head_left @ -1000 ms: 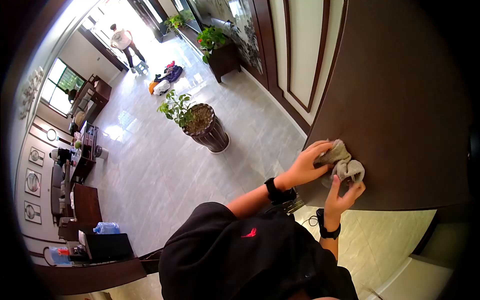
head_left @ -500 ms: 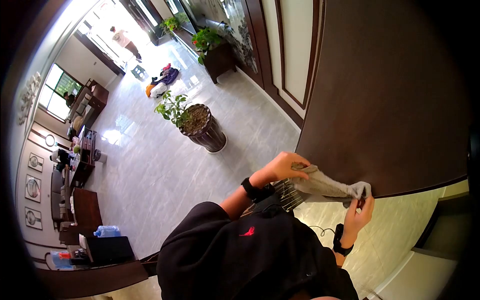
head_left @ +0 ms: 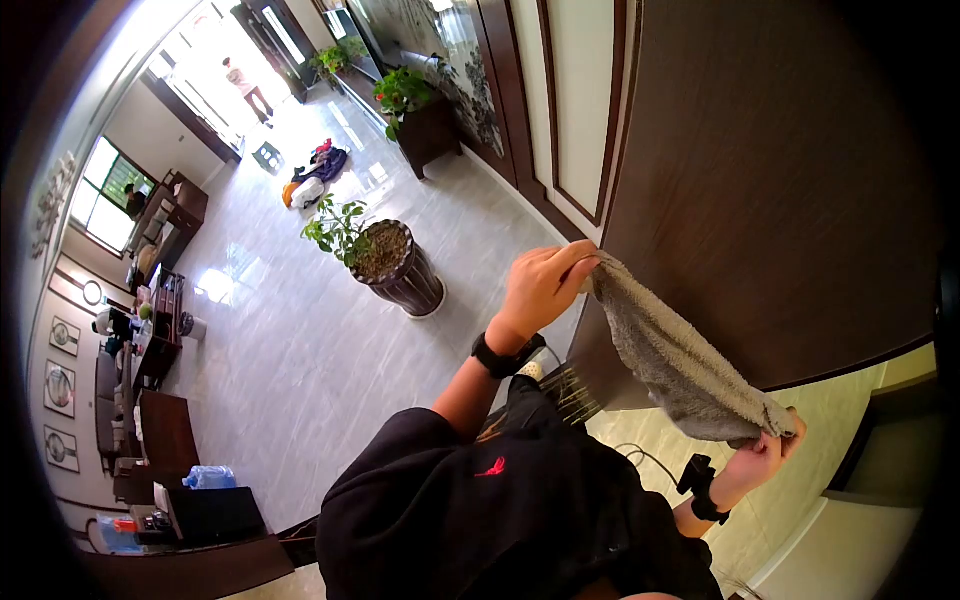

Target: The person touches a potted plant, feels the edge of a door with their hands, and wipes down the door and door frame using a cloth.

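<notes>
Left hand (head_left: 540,290), right hand (head_left: 763,460) pinch opposite ends of long grey terry cloth (head_left: 672,355) near edge of flat dark-brown surface (head_left: 780,200); wide grip likely meant to stretch it.

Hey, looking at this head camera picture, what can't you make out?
All in the head view:
Grey cloth: far side, hidden by its near face.
Dark brown surface: right end, lost in the picture's black border.
Distant person: fine details, too small, against bright glare.
Framed pictures: fine detail, too small.
</notes>
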Action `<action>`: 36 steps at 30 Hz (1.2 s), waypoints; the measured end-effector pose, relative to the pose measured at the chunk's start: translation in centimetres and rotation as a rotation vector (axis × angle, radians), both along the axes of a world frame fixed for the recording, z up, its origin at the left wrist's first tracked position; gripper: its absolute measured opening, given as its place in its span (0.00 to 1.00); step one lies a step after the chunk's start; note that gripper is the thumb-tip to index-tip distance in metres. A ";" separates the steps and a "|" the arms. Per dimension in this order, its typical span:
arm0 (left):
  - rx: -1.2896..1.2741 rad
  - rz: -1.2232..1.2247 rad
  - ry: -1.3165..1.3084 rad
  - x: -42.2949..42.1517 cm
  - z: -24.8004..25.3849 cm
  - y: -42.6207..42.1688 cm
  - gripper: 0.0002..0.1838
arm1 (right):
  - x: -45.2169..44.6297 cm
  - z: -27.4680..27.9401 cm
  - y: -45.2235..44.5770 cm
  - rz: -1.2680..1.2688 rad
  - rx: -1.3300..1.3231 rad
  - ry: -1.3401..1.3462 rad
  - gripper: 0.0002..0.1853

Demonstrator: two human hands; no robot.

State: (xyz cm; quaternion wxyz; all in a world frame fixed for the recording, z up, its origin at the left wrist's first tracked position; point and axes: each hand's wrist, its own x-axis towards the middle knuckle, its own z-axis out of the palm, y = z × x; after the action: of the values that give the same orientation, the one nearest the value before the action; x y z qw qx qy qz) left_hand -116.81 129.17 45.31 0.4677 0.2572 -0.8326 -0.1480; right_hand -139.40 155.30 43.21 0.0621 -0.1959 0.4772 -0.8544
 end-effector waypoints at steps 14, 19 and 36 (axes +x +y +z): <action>0.549 -0.365 0.656 -2.1 -1.4 0.1 0.12 | 0.8 0.5 -0.4 -0.306 0.080 0.267 0.20; 0.276 -0.410 0.651 -6.1 1.6 0.7 0.20 | 1.4 0.8 -3.1 -0.366 0.182 0.640 0.37; 0.269 -0.005 0.110 -5.4 -3.9 3.9 0.23 | -0.4 -7.5 -7.8 -0.894 0.783 1.416 0.44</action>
State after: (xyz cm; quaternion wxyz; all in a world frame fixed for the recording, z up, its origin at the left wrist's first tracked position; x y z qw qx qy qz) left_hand -122.24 133.05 41.43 0.4736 0.3071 -0.7789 -0.2733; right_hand -139.76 147.52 35.73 -0.5180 -0.4351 0.6899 -0.2576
